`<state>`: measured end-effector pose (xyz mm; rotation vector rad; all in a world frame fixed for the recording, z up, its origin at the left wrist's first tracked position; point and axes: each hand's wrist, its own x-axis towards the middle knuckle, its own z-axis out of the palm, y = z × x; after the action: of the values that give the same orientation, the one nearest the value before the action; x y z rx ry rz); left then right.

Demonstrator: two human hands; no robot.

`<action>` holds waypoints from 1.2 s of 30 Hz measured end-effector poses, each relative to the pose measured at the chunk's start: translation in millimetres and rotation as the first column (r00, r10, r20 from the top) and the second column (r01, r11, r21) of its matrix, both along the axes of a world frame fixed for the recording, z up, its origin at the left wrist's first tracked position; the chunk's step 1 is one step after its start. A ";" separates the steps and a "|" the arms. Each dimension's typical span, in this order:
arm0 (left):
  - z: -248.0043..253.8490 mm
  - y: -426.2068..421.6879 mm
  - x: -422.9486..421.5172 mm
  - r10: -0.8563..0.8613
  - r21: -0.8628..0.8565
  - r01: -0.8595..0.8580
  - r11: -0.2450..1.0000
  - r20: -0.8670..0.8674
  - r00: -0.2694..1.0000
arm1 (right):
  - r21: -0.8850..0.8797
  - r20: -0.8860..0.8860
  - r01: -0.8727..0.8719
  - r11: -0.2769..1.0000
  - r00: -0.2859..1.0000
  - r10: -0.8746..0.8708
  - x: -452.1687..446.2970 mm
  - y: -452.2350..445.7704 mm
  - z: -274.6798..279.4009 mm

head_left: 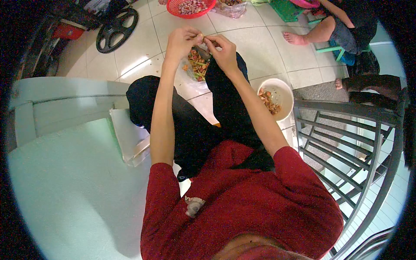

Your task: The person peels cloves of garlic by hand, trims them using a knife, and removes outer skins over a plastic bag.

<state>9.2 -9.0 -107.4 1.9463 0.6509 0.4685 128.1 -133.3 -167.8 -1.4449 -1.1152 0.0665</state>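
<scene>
Pinching small pc [203, 38], L hand [183, 41] & R hand [222, 52]; basket [191, 16] ahead; bucket [284, 92] rt.

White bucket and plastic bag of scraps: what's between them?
In the head view, the person's right leg, clad in black, lies between the bucket and the bag; the right forearm also crosses that stretch.

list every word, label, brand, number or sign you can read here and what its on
No readable text anywhere.
Maroon shirt: pale patch, no letters legible.
Black pants: tiny pale mark, too small to read.
</scene>
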 end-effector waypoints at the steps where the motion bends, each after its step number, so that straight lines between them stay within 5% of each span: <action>1: 0.0 0.4 -0.2 -0.006 -0.007 0.006 1.000 0.007 1.000 | 0.000 0.001 -0.001 1.000 1.000 0.001 0.5 -0.3 -0.9; 10: -1.5 2.2 0.1 -0.021 0.002 0.022 1.000 -0.035 0.999 | -0.023 0.031 0.006 1.000 1.000 -0.005 1.2 0.5 -6.3; 21: 4.8 -3.3 1.5 -0.021 -0.020 0.020 1.000 -0.023 1.000 | -0.021 -0.172 -0.027 0.999 0.985 0.023 1.8 1.6 -10.2; 26: -17.5 0.5 6.5 -0.020 -0.044 0.026 0.999 0.130 0.991 | -0.074 -0.117 -0.001 0.997 0.993 -0.008 3.5 -0.9 -20.1; 28: -12.0 -5.3 1.0 0.017 0.172 -0.023 0.985 0.039 0.999 | -0.120 -0.131 0.001 0.993 0.991 -0.017 4.3 1.8 -13.5; 29: -43.8 11.7 3.4 -0.030 0.412 -0.045 0.910 0.173 0.984 | -0.112 -0.154 -0.016 0.994 0.988 -0.002 -1.5 -2.7 -2.2; 31: 3.1 -18.0 -5.2 0.071 0.040 -0.070 0.997 -0.012 0.997 | -0.050 -0.110 -0.045 0.998 0.993 0.039 -6.2 -1.2 -12.4; 36: -11.1 -11.9 1.8 0.032 -0.035 -0.029 0.999 0.091 0.995 | -0.072 -0.164 -0.064 0.995 0.985 0.052 -6.0 -4.3 -0.3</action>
<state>11.0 -20.9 -118.5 1.8741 0.6269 0.5594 122.0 -137.6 -168.1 -1.4480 -1.0305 0.2663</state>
